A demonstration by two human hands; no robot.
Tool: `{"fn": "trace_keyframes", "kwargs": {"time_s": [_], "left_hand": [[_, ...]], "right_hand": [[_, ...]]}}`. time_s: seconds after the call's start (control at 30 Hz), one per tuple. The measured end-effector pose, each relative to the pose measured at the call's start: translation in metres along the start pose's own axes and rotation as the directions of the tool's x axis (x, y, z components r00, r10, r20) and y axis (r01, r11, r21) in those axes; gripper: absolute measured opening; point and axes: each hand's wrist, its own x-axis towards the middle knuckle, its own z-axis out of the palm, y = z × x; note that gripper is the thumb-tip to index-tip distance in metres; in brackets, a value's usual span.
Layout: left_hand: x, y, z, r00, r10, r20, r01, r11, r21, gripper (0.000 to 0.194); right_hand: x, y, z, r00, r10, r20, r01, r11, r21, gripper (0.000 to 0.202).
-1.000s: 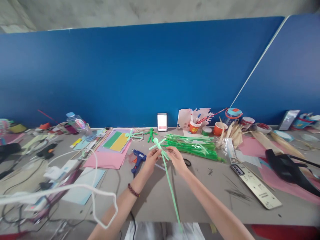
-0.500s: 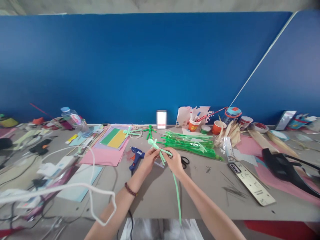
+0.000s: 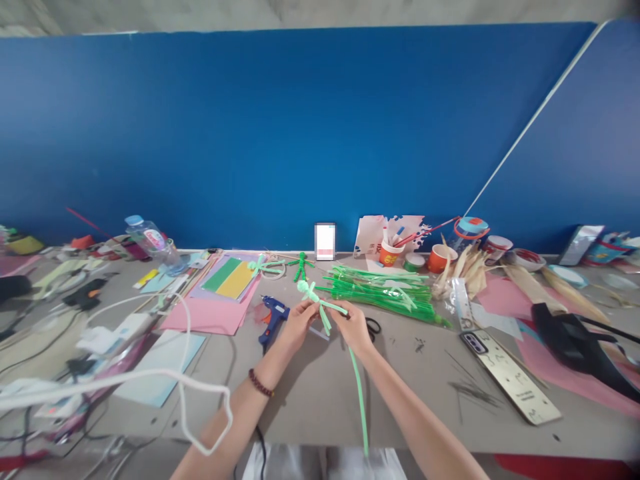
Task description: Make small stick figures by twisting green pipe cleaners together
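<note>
A light green pipe-cleaner figure (image 3: 310, 291) with a round head is held above the table between my two hands. My left hand (image 3: 303, 321) pinches its body from the left. The fingers of my right hand (image 3: 351, 323) are closed on one of its light green strands at the right. A long light green strand (image 3: 359, 393) hangs from beneath my right hand toward the table's front edge. Behind the hands, a small dark green figure (image 3: 303, 267) lies near the wall, and a light green one (image 3: 261, 265) rests left of it.
A blue glue gun (image 3: 273, 320) lies left of my hands, and black scissors (image 3: 373, 327) are close by my right hand. Green pipe cleaners (image 3: 385, 291) lie behind. A phone (image 3: 513, 379) is at the right; a white cable (image 3: 150, 375) crosses the left.
My right fingers and the strand they hold have shifted slightly right, and the strand now sticks out straighter. The view has moved a little.
</note>
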Motion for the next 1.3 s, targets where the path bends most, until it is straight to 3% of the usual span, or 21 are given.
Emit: {"fn": "trace_keyframes", "kwargs": {"time_s": [0.27, 0.43, 0.53, 0.67, 0.73, 0.87, 0.97, 1.03, 1.1, 1.2, 1.3], "left_hand": [[-0.004, 0.002, 0.000, 0.998, 0.059, -0.039, -0.056, 0.996, 0.075, 0.019], [-0.003, -0.002, -0.002, 0.994, 0.080, -0.080, -0.065, 0.983, 0.169, 0.022], [-0.002, -0.002, -0.001, 0.996, 0.047, -0.080, -0.035, 0.989, 0.146, 0.022], [-0.003, 0.003, 0.001, 0.998, -0.070, 0.010, 0.070, 0.997, -0.037, 0.023], [-0.003, 0.006, 0.003, 0.994, -0.104, 0.032, 0.106, 0.990, -0.093, 0.025], [-0.003, 0.007, 0.003, 0.990, -0.138, 0.015, 0.139, 0.987, -0.080, 0.028], [-0.004, 0.006, 0.002, 0.988, -0.146, 0.053, 0.149, 0.987, -0.058, 0.028], [-0.005, 0.006, 0.002, 0.984, -0.166, 0.065, 0.171, 0.982, -0.080, 0.028], [-0.006, 0.006, 0.003, 0.981, -0.185, 0.052, 0.191, 0.972, -0.137, 0.028], [-0.008, 0.005, 0.005, 0.977, -0.209, 0.028, 0.210, 0.952, -0.225, 0.027], [-0.011, 0.005, 0.010, 0.978, -0.211, 0.010, 0.205, 0.941, -0.271, 0.025]], "right_hand": [[-0.004, -0.011, 0.004, 0.989, 0.098, 0.107, -0.120, 0.969, 0.218, 0.035], [-0.006, -0.013, 0.005, 0.965, 0.220, 0.141, -0.248, 0.942, 0.225, 0.036], [-0.004, -0.013, 0.004, 0.930, 0.307, 0.200, -0.360, 0.868, 0.342, 0.037], [0.000, -0.016, -0.001, 0.844, 0.400, 0.358, -0.534, 0.696, 0.481, 0.033], [0.001, -0.017, -0.004, 0.830, 0.400, 0.389, -0.554, 0.679, 0.482, 0.030], [0.002, -0.014, -0.003, 0.862, 0.365, 0.350, -0.500, 0.721, 0.480, 0.030], [0.001, -0.010, -0.001, 0.905, 0.332, 0.266, -0.417, 0.815, 0.402, 0.031], [0.001, -0.008, -0.001, 0.958, 0.227, 0.177, -0.273, 0.913, 0.304, 0.029], [-0.001, -0.007, -0.001, 0.994, 0.035, 0.104, -0.054, 0.981, 0.185, 0.024], [-0.007, -0.009, 0.002, 0.980, -0.198, 0.013, 0.197, 0.979, 0.044, 0.015], [-0.016, -0.014, 0.010, 0.976, -0.208, -0.070, 0.208, 0.978, -0.006, 0.015]]}}
